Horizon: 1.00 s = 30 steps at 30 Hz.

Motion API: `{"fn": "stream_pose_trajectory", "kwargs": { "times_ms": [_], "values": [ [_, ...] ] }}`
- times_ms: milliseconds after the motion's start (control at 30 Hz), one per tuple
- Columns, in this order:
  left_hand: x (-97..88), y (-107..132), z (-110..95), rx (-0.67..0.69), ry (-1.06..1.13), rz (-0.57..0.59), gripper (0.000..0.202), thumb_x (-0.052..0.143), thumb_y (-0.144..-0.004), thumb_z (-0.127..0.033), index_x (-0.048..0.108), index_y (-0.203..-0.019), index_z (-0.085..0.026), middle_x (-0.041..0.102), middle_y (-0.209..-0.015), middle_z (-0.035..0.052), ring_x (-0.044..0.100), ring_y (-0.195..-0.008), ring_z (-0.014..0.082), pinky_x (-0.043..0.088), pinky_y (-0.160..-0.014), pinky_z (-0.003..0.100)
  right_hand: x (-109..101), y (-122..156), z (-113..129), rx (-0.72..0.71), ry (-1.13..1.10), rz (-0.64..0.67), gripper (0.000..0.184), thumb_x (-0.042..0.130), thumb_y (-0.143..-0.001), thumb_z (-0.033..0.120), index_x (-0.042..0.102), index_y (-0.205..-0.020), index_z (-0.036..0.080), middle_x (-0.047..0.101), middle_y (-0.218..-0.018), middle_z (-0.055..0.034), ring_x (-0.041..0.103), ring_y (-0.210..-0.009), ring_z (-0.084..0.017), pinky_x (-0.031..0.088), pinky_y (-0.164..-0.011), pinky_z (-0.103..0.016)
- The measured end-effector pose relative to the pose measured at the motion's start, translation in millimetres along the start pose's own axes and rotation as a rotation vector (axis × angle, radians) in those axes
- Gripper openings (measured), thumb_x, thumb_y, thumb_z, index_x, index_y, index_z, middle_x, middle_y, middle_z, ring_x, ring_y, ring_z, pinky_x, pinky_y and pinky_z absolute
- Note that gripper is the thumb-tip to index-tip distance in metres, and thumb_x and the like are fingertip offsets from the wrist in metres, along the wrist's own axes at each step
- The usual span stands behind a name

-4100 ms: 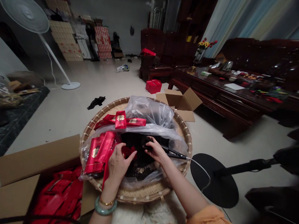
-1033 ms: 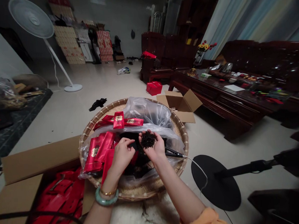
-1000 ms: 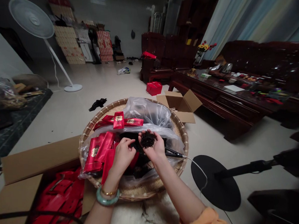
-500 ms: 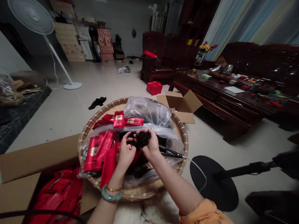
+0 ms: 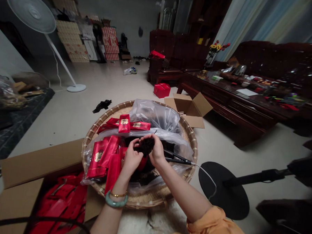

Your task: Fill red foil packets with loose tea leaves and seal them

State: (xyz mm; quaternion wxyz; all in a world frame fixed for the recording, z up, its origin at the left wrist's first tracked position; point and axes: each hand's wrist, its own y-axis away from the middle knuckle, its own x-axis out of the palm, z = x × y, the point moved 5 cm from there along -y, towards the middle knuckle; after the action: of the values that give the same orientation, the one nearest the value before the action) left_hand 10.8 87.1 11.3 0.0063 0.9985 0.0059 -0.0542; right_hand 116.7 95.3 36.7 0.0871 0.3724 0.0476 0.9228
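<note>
Together, left hand (image 5: pixel 132 159), right hand (image 5: pixel 156 153) fingers tight around tea clump (image 5: pixel 146 145) beside red packets (image 5: pixel 103 156)

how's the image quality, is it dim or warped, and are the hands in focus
Head view: dim room light, brightest on the pale floor; the wide lens slants the fan pole and curtain near the edges; left hand and right hand at the dark leaf clump look fairly sharp; black stand at lower right is soft.
</note>
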Motion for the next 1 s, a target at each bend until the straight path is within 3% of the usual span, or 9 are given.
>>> {"fn": "stream_pose_trajectory", "kwargs": {
  "times_ms": [167, 300, 400, 567, 733, 900, 1000],
  "values": [
    [-0.8, -1, 1, 0.027, 0.033, -0.075, 0.049, 0.051, -0.055, -0.004, 0.051, -0.103, -0.015, 0.058, -0.091, 0.0021, 0.048, -0.046, 0.0026, 0.037, -0.044, 0.015, 0, 2, 2, -0.088, -0.009, -0.020, 0.027, 0.047, -0.078, 0.034, 0.061, -0.062, 0.016, 0.065, -0.060, 0.0004, 0.062, -0.062, -0.014, 0.050, -0.068, -0.027],
    [-2.4, 0, 4, 0.054, -0.015, -0.122, 0.035, 0.053, -0.056, -0.006, 0.053, -0.089, -0.015, 0.057, -0.082, -0.0018, 0.045, -0.043, 0.0025, 0.035, -0.041, 0.015, -1, 2, 4, -0.116, 0.031, -0.030, 0.027, 0.048, -0.077, 0.035, 0.061, -0.063, 0.017, 0.064, -0.058, 0.0012, 0.062, -0.061, -0.015, 0.049, -0.066, -0.027],
    [-3.0, 2, 4, 0.086, -0.140, -0.139, 0.027, 0.052, -0.058, -0.006, 0.058, -0.083, -0.014, 0.057, -0.081, -0.0008, 0.045, -0.044, 0.0036, 0.038, -0.042, 0.017, -1, 3, 5, -0.119, 0.040, -0.034, 0.026, 0.049, -0.075, 0.036, 0.061, -0.062, 0.017, 0.064, -0.058, 0.0014, 0.062, -0.061, -0.015, 0.048, -0.065, -0.026],
    [-4.3, 4, -6, 0.212, -0.277, -0.206, 0.017, 0.051, -0.060, -0.005, 0.059, -0.072, -0.014, 0.056, -0.087, 0.0029, 0.055, -0.061, 0.0086, 0.045, -0.054, 0.020, -1, 2, 5, -0.101, 0.037, -0.033, 0.026, 0.049, -0.074, 0.037, 0.061, -0.061, 0.017, 0.063, -0.058, 0.0016, 0.061, -0.061, -0.015, 0.047, -0.064, -0.027],
    [-1.6, 7, -8, 0.214, -0.244, -0.193, 0.033, 0.050, -0.062, -0.003, 0.055, -0.092, -0.016, 0.051, -0.095, 0.0015, 0.044, -0.044, 0.0013, 0.042, -0.043, 0.017, -3, 0, 5, -0.125, 0.069, -0.025, 0.027, 0.049, -0.075, 0.036, 0.061, -0.062, 0.017, 0.063, -0.058, 0.0013, 0.060, -0.060, -0.015, 0.047, -0.066, -0.027],
    [-0.4, 7, -8, 0.287, -0.279, -0.208, 0.019, 0.049, -0.062, -0.001, 0.055, -0.073, -0.016, 0.051, -0.096, 0.0037, 0.052, -0.057, 0.0052, 0.047, -0.052, 0.018, -4, 0, 6, -0.153, 0.069, -0.016, 0.027, 0.049, -0.077, 0.037, 0.061, -0.063, 0.017, 0.064, -0.060, 0.0011, 0.059, -0.061, -0.014, 0.047, -0.068, -0.028],
    [-1.3, 7, -6, 0.256, -0.236, -0.228, 0.028, 0.050, -0.062, -0.001, 0.053, -0.085, -0.016, 0.050, -0.098, 0.0027, 0.049, -0.053, 0.0030, 0.045, -0.047, 0.015, -3, 0, 6, -0.146, 0.060, -0.007, 0.027, 0.049, -0.077, 0.037, 0.061, -0.062, 0.017, 0.063, -0.060, 0.0011, 0.059, -0.061, -0.014, 0.047, -0.068, -0.028]
  ]
}}
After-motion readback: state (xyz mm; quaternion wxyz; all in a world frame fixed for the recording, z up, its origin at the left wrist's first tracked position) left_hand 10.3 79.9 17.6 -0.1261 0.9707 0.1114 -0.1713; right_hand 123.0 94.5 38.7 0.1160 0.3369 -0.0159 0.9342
